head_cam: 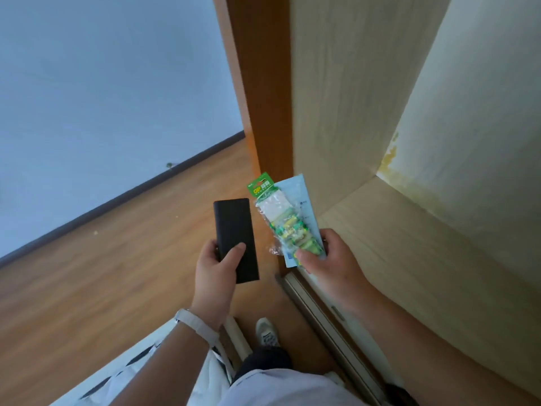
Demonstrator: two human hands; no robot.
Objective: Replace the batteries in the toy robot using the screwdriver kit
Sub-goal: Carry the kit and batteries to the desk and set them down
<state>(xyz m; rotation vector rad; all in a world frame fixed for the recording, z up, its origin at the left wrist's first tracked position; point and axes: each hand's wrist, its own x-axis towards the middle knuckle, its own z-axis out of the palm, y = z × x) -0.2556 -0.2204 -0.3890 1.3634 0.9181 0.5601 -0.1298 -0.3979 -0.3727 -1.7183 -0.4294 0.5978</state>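
we carry the black screwdriver kit case in our closed left hand and pinch the battery pack with a paper sheet in our right hand, probably gathering supplies, while the toy robot is not visible.

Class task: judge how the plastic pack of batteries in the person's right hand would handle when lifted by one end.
The battery pack would probably flop: its clear wrapper looks thin and crinkled. It is likely bottom-heavy, since the cells bunch near the right hand. The glossy film may be slippery.
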